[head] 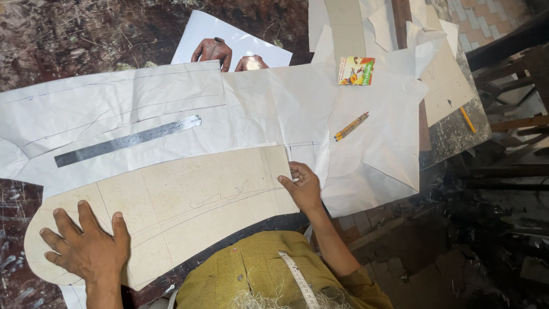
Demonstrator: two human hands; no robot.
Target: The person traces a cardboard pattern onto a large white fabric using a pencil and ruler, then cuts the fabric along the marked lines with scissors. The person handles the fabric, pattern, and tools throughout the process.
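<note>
A dark worktable (86,34) carries several big sheets of white paper (274,109), which cover its middle and run to the far right corner. On top of them, at the near edge, lies one long cardboard pattern (189,200), beige, with one rounded end at the left and pencil lines on it. The left hand (86,246) lies flat on the rounded end, fingers spread wide, palm down, holding nothing. The right hand (302,186) rests at the right end of the pattern, fingers bent loosely over its edge and touching the white paper beside it. So the pattern lies between the two hands and under both. One steel ruler (128,141) lies on the paper behind the pattern, well apart from the hands. One jacket picture (229,48) is at the far edge. One small colourful packet (355,71) and two yellow pencils (351,126) lie toward the right side.
</note>
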